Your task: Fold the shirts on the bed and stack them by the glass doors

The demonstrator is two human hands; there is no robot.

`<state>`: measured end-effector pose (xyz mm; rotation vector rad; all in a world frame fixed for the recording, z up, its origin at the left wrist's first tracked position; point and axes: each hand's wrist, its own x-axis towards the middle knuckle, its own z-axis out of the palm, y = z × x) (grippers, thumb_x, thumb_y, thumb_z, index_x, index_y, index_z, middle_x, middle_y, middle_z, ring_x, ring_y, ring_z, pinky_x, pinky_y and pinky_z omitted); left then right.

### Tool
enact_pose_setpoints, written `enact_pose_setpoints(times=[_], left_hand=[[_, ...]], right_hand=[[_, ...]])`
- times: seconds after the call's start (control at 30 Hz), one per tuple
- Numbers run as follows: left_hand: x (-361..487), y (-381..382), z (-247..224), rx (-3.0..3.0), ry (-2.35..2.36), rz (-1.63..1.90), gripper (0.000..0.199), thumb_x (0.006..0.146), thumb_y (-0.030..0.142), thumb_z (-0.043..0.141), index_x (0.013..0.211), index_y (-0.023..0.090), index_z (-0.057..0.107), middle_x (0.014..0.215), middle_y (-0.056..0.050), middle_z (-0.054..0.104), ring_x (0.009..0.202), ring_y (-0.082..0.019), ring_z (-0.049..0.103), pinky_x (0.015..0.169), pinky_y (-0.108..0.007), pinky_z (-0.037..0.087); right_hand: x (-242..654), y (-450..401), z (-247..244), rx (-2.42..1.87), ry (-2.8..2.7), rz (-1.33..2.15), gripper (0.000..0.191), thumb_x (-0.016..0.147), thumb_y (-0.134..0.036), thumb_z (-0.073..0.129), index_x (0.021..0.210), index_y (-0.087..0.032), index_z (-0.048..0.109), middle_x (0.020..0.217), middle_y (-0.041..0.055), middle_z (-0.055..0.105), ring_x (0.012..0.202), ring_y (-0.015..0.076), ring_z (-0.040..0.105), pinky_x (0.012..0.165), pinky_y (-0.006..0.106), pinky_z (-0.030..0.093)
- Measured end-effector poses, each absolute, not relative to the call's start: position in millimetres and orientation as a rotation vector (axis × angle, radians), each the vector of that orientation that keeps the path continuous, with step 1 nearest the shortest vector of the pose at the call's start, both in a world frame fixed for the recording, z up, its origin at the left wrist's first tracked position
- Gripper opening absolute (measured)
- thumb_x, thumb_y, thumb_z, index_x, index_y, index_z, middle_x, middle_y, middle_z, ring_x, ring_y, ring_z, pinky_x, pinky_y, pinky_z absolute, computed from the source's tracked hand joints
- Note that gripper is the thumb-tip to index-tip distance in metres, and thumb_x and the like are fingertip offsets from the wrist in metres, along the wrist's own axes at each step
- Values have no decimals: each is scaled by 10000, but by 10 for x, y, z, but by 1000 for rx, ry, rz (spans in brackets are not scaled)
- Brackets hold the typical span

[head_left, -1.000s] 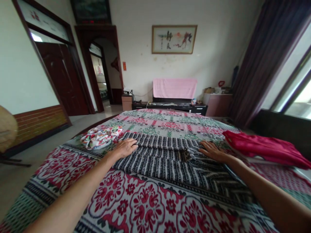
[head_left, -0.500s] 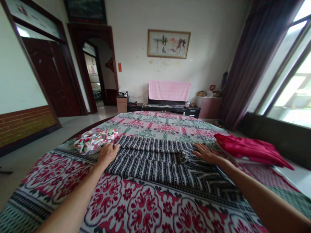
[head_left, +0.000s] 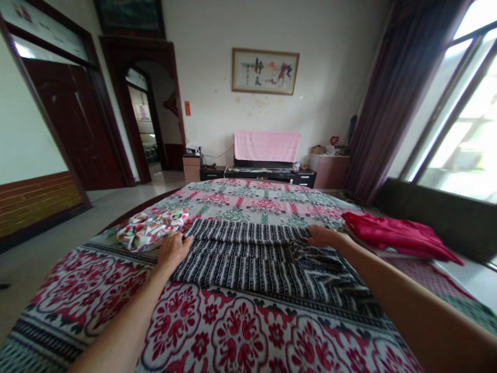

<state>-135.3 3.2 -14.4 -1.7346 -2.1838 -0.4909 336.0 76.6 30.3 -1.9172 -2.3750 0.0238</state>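
Observation:
A black-and-white striped knit garment lies partly folded across the bed, with a fold line along its far part and a slanting section at the right. My left hand grips its far left corner between thumb and fingers. At the far right edge, my right hand is closed on the cloth, its fingertips partly hidden. Just beyond my left hand sits a crumpled white cloth with a colourful print.
A patterned red, white and green bedspread lies under everything. To the right rests a folded crimson cloth. Past the bed's far end stands a low black cabinet, with a pink towel draped over something above it.
My right hand's fingers, spread flat on the garment before, have curled in and closed on its edge. My left hand keeps its grip. The view has turned slightly right.

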Motion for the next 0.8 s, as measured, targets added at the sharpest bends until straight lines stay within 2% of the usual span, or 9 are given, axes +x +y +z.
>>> enact_pose_setpoints(times=[0.1, 0.2, 0.33, 0.5, 0.63, 0.8], left_hand=[[-1366, 33, -148, -1738, -2158, -474, 410, 865, 425, 380, 886, 131, 665, 945, -138, 678, 973, -252, 614, 882, -324, 434], [-1380, 30, -163, -1759, -2111, -448, 428, 873, 430, 372, 903, 115, 660, 944, -143, 674, 974, -249, 614, 884, -314, 430], [-1391, 31, -179, -1762, -2095, -437, 426, 883, 426, 366, 913, 110, 650, 936, -139, 669, 967, -241, 615, 881, -309, 430], [-1387, 37, -154, -1783, -2094, -397, 386, 889, 411, 375, 880, 128, 636, 931, -130, 668, 967, -235, 613, 880, -311, 426], [-1378, 41, -142, -1787, -2102, -340, 387, 892, 410, 365, 877, 130, 631, 934, -132, 667, 975, -240, 608, 881, -315, 423], [-1352, 21, -105, -1809, -2122, -247, 439, 893, 430, 329, 916, 116, 635, 939, -140, 662, 984, -253, 602, 892, -322, 409]], right_hand=[[2735, 794, 423, -1820, -2356, -24, 530, 746, -154, 511, 1274, -180, 543, 1329, 115, 541, 1229, 277, 480, 1002, 424, 380], [1995, 754, 428, -1507, -2424, 68, 532, 740, -88, 456, 1251, -187, 565, 1329, 82, 548, 1203, 212, 509, 1015, 343, 375], [1189, 682, 325, -1147, -2483, 127, 417, 779, -102, 441, 1134, -195, 638, 1190, 60, 634, 1120, 183, 555, 985, 292, 391], [683, 734, 171, -1037, -2439, 193, 351, 796, -114, 447, 1068, -193, 653, 1094, 65, 661, 1058, 178, 572, 958, 283, 405], [523, 785, 18, -1030, -2436, 216, 299, 807, -136, 451, 1013, -172, 665, 1102, 76, 650, 1068, 174, 557, 963, 279, 397], [498, 763, -117, -1057, -2392, 218, 309, 850, -195, 411, 1031, -222, 660, 1146, 33, 638, 1099, 169, 539, 965, 301, 393]])
